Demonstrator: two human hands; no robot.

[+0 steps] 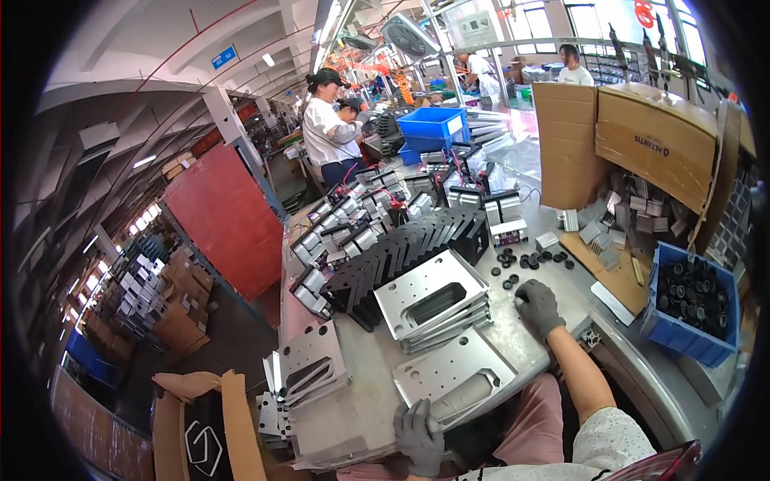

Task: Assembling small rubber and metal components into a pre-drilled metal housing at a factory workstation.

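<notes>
Dark printing is borne by a cardboard box, pale lettering by a hanging blue sign. At the near edge of the counter, a silver slotted plate is touched by the gloved left hand, fingers bent, grip unclear; beside black caps, the right hand is half-curled, whether around anything cannot be told.

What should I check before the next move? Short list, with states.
1. Left hand at the near panel: ok, by its near-left corner.
2. Both hands gloved: ok, grey gloves.
3. Right hand near the loose black caps: ok, beside them.
4. Cap in right hand: cannot tell, fingertips unclear.
5. Panel stack edges aligned: not ok, uneven.
6. Blue bin stocked: ok, many caps inside.
</notes>
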